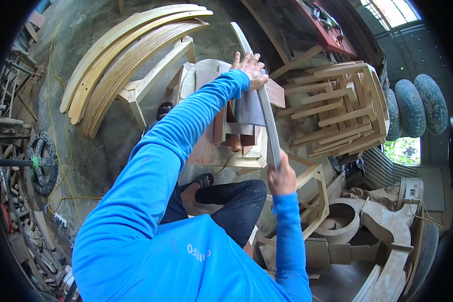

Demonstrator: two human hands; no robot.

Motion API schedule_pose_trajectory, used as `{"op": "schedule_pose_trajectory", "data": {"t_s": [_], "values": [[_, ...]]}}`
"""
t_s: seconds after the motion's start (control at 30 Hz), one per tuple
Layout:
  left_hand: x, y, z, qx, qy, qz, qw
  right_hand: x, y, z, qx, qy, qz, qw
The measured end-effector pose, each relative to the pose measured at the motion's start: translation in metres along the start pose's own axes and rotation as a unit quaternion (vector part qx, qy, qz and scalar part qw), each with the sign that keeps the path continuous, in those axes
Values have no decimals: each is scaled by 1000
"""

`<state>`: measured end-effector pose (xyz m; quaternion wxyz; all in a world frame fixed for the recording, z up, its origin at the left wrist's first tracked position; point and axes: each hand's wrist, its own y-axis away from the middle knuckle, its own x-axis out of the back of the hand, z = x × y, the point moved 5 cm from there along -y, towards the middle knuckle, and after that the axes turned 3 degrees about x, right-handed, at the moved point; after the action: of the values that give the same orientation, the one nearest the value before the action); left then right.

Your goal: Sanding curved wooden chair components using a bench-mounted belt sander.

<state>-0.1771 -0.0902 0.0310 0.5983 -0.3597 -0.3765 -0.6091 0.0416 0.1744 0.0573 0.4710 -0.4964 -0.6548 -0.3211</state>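
A long, slightly curved wooden strip [270, 123] slants across the middle, its far end pointing away from me. Over its upper part lies my left hand [250, 69], fingers spread across the wood and gripping it. Near the strip's lower end, my right hand [282, 177] is wrapped round it. Just left of the strip is a grey band [250, 108] that looks like a sanding belt, mounted on a wooden stand [239, 160]. The strip runs along the belt's right edge; whether they touch I cannot tell.
Several curved wooden rails [136, 55] rest on a wooden frame at the far left. To the right stand stacked wooden frames [337, 110]. A dusty machine housing [382, 221] sits lower right. A yellow cord [68, 151] crosses the floor near wood scraps [27, 236].
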Motion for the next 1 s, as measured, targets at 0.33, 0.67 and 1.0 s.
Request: {"op": "schedule_pose_trajectory", "data": {"t_s": [0.33, 0.67, 1.0], "values": [[35, 124, 89, -380, 98, 279, 876, 183, 368, 49, -85, 34, -40, 995], [58, 224, 157, -433, 225, 101, 867, 391, 436, -13, -370, -1, 20, 929], [0, 177, 106, -335, 265, 274, 861, 427, 298, -99, 125, 658, 86, 738]]}}
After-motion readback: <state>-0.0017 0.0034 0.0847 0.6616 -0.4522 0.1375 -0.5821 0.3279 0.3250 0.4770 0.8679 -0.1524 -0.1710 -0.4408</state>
